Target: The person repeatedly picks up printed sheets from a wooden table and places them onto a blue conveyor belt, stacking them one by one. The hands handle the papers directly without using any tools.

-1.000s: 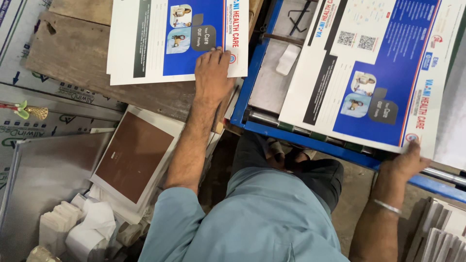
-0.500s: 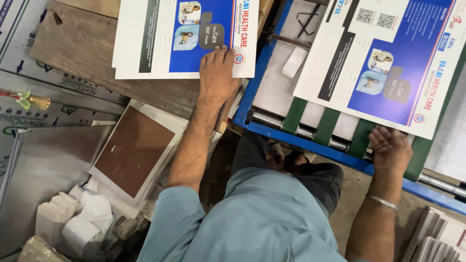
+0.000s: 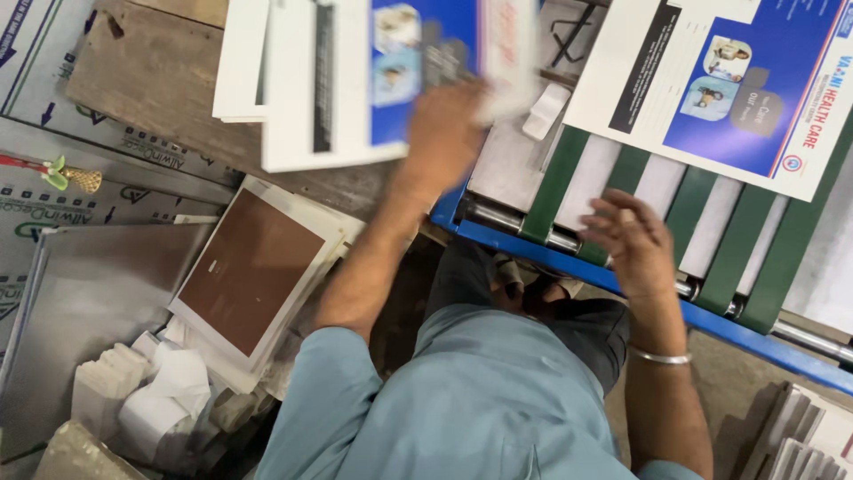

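Observation:
My left hand [image 3: 447, 124] grips the lower right part of a white and blue printed sheet [image 3: 355, 84] and lifts it off the stack of the same sheets [image 3: 238, 62] on the wooden board; hand and sheet are blurred by motion. My right hand [image 3: 629, 236] hovers empty, fingers spread, over the green belts [image 3: 555, 182] of the blue-framed feed table [image 3: 533, 251]. Another printed sheet [image 3: 720, 80] lies farther up the belts, apart from my right hand. A metal bangle sits on my right wrist.
A wooden board [image 3: 151, 80] carries the sheet stack. Brown-faced cards in a white pile [image 3: 253, 267] lie below it, with white paper scraps [image 3: 151, 391] at the lower left. Grey metal plates [image 3: 62, 293] cover the left. Paper bundles [image 3: 809, 436] stand at the lower right.
The sheet on the belts has slid away and my right hand has let go of it. My left hand has started pulling the top sheet off the stack toward the right.

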